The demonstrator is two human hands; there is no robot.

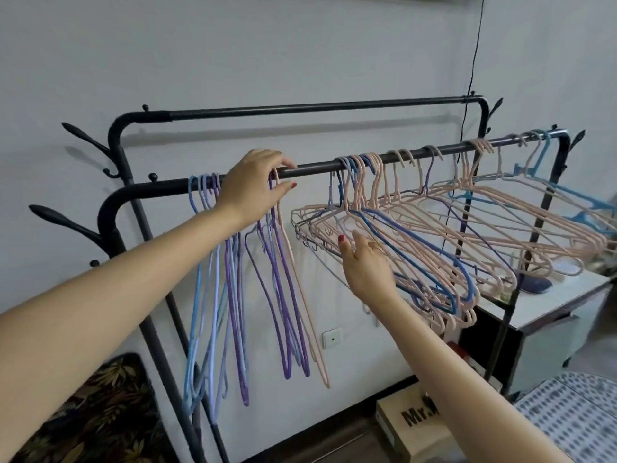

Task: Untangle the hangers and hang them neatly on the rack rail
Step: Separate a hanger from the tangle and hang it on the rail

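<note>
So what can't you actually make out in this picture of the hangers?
Head view only:
- Left hand: it covers the hook of the pink hanger at the front rail, so whether that hook is seated is hidden.
- Tangled hangers: overlapping wires; count and which interlock unclear.
- Right hand: seen from behind; which wire its fingers touch is unclear.
- Cardboard box: print cut off by the right arm.
- Blue hanger: cut by the right edge.

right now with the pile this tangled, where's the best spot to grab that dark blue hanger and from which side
Probably the dark blue hanger is best taken at its neck just under the hook, from the front. The neck stands clear near the rail, whereas its lower bar is woven among the pink hangers. The right hand is already close.
</note>
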